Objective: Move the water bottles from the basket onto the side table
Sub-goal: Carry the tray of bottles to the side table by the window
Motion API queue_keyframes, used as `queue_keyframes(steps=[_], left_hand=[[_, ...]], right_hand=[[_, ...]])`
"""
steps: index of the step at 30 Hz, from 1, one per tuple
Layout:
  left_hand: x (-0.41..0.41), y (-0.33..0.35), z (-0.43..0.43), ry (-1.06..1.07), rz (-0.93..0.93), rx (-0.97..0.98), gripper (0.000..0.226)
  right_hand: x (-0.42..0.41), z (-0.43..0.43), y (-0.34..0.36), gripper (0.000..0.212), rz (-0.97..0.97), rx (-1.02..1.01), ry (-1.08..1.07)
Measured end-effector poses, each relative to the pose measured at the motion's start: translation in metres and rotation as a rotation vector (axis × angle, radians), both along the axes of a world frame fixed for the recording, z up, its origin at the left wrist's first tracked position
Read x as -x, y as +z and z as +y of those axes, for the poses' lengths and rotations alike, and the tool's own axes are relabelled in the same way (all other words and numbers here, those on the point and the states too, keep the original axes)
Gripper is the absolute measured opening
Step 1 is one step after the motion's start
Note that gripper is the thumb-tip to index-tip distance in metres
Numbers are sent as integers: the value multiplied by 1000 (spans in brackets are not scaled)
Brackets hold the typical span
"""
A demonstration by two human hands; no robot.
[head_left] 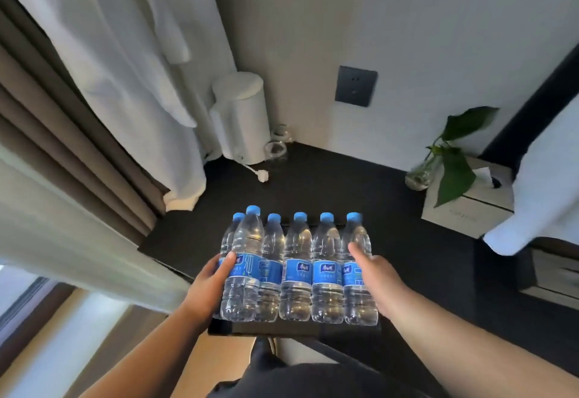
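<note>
Water bottles rowed in dark basket at near edge of worktop. Left hand grips leftmost bottle, right hand wraps rightmost bottle. Best to lift straight up, clear neighbours, set down upright.

White wall at 12 o'clock with a dark socket plate on it; brown curtain at 9 to 10 o'clock, white cloth hanging beside it at 11, daylight through a window at 8. Dark side table fills the middle, with a white cylinder appliance and two glass jars in its 12 o'clock corner, a loose white plug near them, and a leafy plant in a glass vase beside a tissue box at 3. White bedding at 3 to 4, dark panel at 2, pale floor at 6.
</note>
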State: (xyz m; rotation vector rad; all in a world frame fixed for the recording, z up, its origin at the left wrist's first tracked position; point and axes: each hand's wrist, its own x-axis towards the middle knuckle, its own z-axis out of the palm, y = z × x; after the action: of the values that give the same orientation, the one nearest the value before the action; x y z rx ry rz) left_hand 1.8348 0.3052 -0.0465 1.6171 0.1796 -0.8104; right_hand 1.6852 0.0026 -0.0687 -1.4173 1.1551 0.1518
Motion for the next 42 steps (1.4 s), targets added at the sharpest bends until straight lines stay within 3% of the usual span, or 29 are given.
queue_keyframes(steps=[7, 13, 22, 25, 31, 37, 42], left_hand=[[-77, -2, -11, -208, 26, 22, 63], [-101, -15, -27, -374, 54, 13, 77], [-107, -9, -51, -695, -166, -70, 60], [-103, -10, -50, -659, -169, -83, 51], [-93, -12, -47, -636, -220, -81, 55], [-94, -19, -43, -641, -232, -130, 83], [-93, -17, -42, -640, -231, -136, 79]], right_hand=[[-17, 18, -7, 71, 50, -38, -162], [-3, 32, -12, 65, 51, -41, -315], [8, 41, -6, 46, 168, 166, -305], [7, 45, -10, 42, 176, 201, -297], [9, 48, -15, 43, 176, 192, -296], [13, 47, -15, 30, 175, 209, -344], [14, 49, -15, 33, 183, 207, -333]])
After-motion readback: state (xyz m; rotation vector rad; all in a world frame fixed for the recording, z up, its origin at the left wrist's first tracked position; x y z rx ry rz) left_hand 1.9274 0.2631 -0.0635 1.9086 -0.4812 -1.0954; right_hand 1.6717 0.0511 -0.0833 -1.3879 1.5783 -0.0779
